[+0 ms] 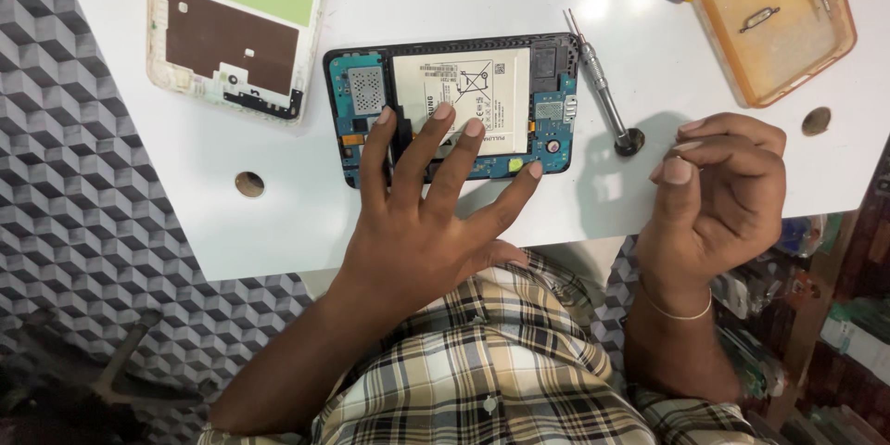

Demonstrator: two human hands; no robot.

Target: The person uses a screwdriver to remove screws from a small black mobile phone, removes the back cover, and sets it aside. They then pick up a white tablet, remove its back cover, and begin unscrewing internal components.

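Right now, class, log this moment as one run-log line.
left hand: fingers spread on opened tablet with blue circuit board | right hand: curled, empty, beside slim metal screwdriver | surface: white table

Shirt: you wear a checked shirt [501, 380] in cream, dark grey and brown, with thin yellow lines crossing the plaid.
Buttons: small pale buttons run down your shirt front, one near the lower middle.
Sleeves: your sleeves are short or rolled up; both forearms are bare, with plaid cloth showing only at the bottom edge of the view.
Left hand [417, 213]: you wear no ring, watch or band on it; the nails are short and plain.
Right hand [718, 199]: bare too, with short, unpainted nails.
Right wrist: a thin pale thread bracelet [681, 313] circles it, a single loose strand.
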